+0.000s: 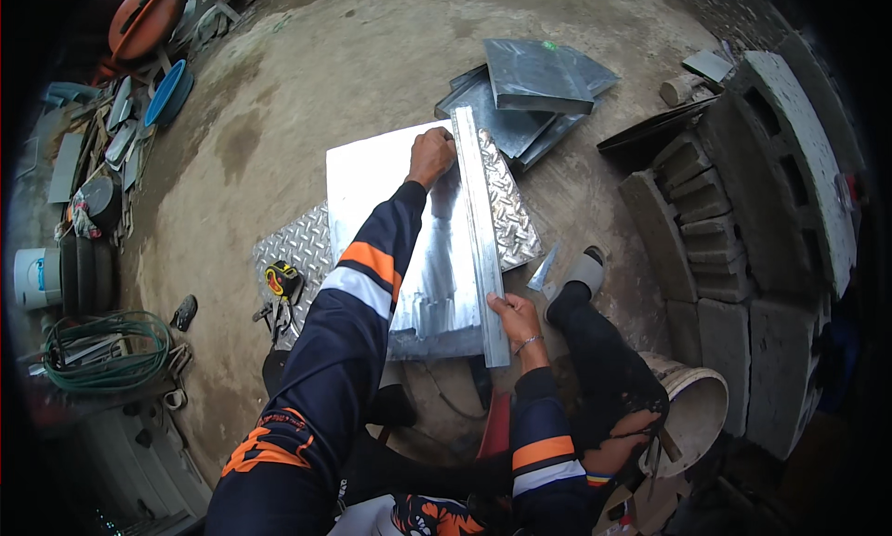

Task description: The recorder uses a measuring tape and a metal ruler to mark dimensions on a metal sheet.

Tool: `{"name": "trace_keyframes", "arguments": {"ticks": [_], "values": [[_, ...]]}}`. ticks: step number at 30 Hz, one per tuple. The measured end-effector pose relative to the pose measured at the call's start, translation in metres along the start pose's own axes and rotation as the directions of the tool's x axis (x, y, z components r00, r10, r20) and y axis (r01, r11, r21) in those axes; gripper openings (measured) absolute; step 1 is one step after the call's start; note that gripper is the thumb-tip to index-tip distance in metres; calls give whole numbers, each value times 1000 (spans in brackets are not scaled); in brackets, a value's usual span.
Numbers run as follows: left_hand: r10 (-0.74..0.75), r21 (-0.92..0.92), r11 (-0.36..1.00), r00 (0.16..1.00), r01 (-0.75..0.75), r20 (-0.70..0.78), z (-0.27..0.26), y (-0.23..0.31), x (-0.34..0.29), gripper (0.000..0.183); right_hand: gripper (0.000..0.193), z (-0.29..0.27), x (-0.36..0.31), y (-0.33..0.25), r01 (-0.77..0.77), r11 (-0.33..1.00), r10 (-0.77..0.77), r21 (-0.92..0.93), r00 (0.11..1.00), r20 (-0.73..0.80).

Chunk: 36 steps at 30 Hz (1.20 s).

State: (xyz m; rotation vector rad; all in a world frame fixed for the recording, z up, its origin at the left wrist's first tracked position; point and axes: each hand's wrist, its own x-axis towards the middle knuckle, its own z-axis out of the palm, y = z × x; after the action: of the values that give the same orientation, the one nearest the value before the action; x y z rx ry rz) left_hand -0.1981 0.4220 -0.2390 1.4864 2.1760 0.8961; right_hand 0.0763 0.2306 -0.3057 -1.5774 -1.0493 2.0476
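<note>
Dark sleeve [311,387] | metal strip [479,239]: between left grip [432,158], right grip [518,320] | left contact unclear

You had orange lettering [286,419] on your left jacket sleeve [339,350], too small to read. A bright green mark [549,45] on the folded sheet-metal pan [534,76] was equally unreadable to you. You could make out no words on the yellow-and-black tape measure [282,280] or the white bucket [28,283].
</note>
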Motion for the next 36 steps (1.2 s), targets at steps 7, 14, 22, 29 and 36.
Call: {"name": "trace_keyframes", "arguments": {"ticks": [7, 14, 22, 29, 36], "values": [[-7, 19, 1000, 999, 7, 34, 5, 5, -116, 22, 30, 4, 7, 3, 63, 996, -62, 63, 998, -12], [-44, -64, 997, 995, 50, 92, 10, 32, -290, 15, 28, 3, 9, -6, 9, 997, -12, 75, 999, 42], [-54, 22, 999, 876, 49, 479, 32, 13, -483, 15, 31, 22, 0, -13, -9, 999, 8, 45, 1000, 27], [-30, 50, 999, 829, 2, 558, -58, 44, -438, 19, 32, 11, 16, -6, -12, 997, 10, -79, 1000, -19], [-168, -18, 982, 903, 190, 395, -136, -25, -450, 20, 65, 27, 4, -4, 287, 798, -428, -530, 888, -164]]}}
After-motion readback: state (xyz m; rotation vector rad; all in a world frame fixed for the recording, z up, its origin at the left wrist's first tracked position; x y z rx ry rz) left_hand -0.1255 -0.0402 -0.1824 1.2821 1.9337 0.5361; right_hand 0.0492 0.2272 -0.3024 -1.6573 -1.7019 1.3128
